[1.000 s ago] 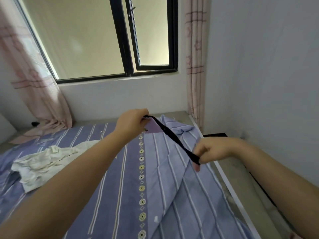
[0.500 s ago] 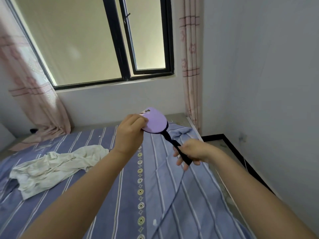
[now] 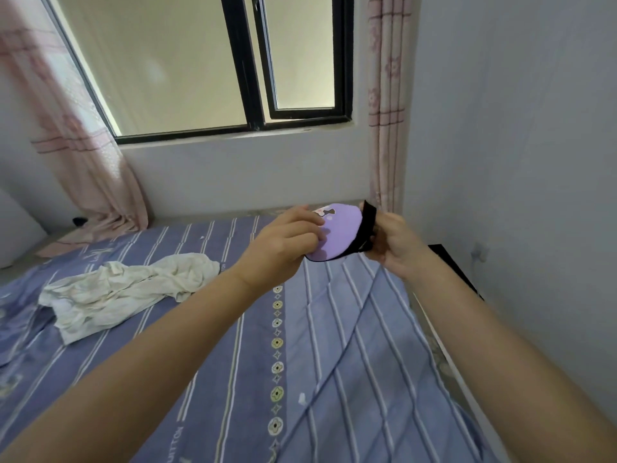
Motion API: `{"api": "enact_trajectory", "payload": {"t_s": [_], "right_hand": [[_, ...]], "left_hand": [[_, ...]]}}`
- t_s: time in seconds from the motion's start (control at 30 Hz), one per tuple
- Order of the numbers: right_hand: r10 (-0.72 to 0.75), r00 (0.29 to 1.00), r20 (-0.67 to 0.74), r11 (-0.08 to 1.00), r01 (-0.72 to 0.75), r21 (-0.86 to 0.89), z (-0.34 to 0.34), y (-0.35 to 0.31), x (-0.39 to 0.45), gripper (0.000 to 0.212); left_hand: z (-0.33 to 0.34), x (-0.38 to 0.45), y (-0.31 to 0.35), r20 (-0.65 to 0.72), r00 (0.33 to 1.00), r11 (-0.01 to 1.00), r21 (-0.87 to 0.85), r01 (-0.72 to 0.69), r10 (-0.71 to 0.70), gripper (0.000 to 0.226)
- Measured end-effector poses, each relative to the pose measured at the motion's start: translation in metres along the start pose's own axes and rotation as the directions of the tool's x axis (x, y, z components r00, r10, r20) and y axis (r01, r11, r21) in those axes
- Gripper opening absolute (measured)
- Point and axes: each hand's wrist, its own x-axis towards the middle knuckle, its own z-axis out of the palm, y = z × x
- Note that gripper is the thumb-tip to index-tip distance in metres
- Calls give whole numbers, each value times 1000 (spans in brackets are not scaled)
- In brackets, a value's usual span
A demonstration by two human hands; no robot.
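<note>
Item: purple sleep mask (image 3: 337, 237), black-edged, with a small cartoon print at its far end. It is hanging in the air above the far right part of the bed (image 3: 334, 362), between both hands.

Left hand (image 3: 283, 242): fingers are curling over the mask's left side and pinching the pad.

Right hand (image 3: 395, 243): fingers are curling round the black strap (image 3: 367, 222), which is looping over them at the mask's right end.

Bed: a striped blue-purple sheet is covering it.

White crumpled garment (image 3: 127, 289): lying on the sheet, well to the left of the hands.

Window (image 3: 247, 61): black-framed, sitting in the far wall, with pink curtains (image 3: 384, 111) hanging on either side.
</note>
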Motion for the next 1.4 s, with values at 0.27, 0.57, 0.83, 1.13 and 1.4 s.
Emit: {"api": "enact_trajectory", "payload": {"t_s": [0.27, 0.57, 0.83, 1.13, 1.4], "right_hand": [[191, 979, 68, 976, -183, -115, -4, 15, -1, 26], [149, 988, 30, 983, -145, -112, 12, 11, -2, 34], [98, 995, -4, 994, -98, -46, 21, 11, -6, 21], [-139, 988, -63, 960, 118, -256, 38, 26, -12, 17], [-40, 997, 73, 974, 55, -220, 20, 17, -12, 34]], "left_hand": [[-5, -16, -4, 134, 983, 990, 51, -133, 125, 55], [-7, -25, -14, 35, 992, 992, 14, 122, -122, 36], [-3, -25, -6, 46, 681, 650, -255, 715, -731, 35], [12, -14, 3, 567, -80, -347, -382, 856, -820, 37], [7, 1, 3, 443, 314, -14, -597, 802, -840, 48]]}}
